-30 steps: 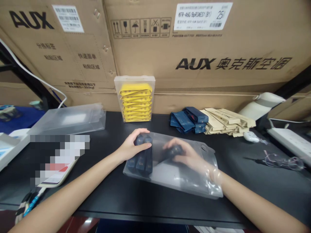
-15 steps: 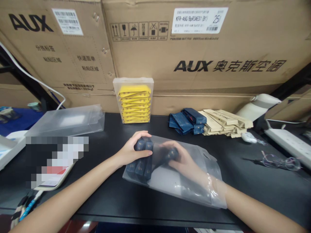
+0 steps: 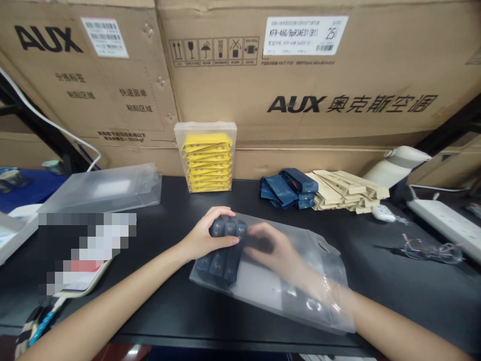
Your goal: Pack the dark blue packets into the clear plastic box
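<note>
Two bare forearms, no sleeves in view up to the lower edge of the frame. Left hand bare: no glove, no ring, no watch or band at the wrist. Right hand likewise ungloved, seen only blurred through frosted plastic, with no jewellery to make out and the forearm behind it uncovered.

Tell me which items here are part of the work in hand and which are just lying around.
In hand: left hand, right hand, frosted plastic box, dark blue packets.

Lying about: yellow-packet box, loose blue packets, kraft packets, empty clear box, glasses.
</note>
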### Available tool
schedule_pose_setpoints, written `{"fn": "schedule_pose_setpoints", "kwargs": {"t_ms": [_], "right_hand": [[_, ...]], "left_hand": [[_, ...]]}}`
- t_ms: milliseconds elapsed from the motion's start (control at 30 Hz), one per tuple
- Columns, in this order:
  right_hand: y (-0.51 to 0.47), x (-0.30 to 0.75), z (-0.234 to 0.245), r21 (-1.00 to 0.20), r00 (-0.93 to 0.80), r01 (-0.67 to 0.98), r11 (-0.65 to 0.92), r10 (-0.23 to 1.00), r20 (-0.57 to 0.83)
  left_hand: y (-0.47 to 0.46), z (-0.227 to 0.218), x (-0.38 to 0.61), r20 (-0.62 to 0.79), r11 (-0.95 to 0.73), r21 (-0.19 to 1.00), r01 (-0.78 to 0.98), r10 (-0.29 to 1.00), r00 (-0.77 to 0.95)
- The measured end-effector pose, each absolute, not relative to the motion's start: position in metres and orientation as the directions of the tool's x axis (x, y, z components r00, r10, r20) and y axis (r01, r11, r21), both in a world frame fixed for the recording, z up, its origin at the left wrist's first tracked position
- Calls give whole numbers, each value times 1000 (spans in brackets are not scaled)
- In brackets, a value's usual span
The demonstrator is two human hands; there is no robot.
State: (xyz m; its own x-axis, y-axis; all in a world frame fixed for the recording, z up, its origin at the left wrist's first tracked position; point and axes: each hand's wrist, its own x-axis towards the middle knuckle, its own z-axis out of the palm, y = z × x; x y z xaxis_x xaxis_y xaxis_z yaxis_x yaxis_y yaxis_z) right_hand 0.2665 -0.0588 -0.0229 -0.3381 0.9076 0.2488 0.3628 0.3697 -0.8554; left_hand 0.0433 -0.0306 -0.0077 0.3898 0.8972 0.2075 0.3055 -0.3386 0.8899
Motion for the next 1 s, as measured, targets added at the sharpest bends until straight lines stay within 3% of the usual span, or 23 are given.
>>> {"fn": "schedule_pose_setpoints", "kwargs": {"t_ms": [267, 433, 600, 733, 833, 933, 1000], "right_hand": [[-66, 269, -15, -826, -556, 315, 467, 796, 239], [-69, 273, -11, -825, -606, 324, 463, 771, 194], [-63, 277, -2, -804, -611, 341, 488, 764, 205], [-44, 288, -8, -820, -495, 355, 450, 834, 244], [-23, 304, -17, -882, -305, 325, 342, 921, 244], [-5, 323, -20, -894, -85, 286, 343, 939, 333], [2, 334, -18, -825, 10, 392, 408, 894, 448]], "left_hand": [[-33, -8, 48, 179, -295, 905, 307, 918, 355], [-34, -4, 48, 144, -245, 927, 283, 932, 334], [-26, 3, 40, 22, -119, 941, 316, 955, 295], [-12, 6, 26, -17, -39, 962, 271, 980, 201], [-2, 9, 11, -56, 22, 964, 267, 991, 121], [4, 12, -3, -124, 93, 970, 223, 984, 127], [6, 13, -8, -135, 104, 968, 229, 983, 126]]}}
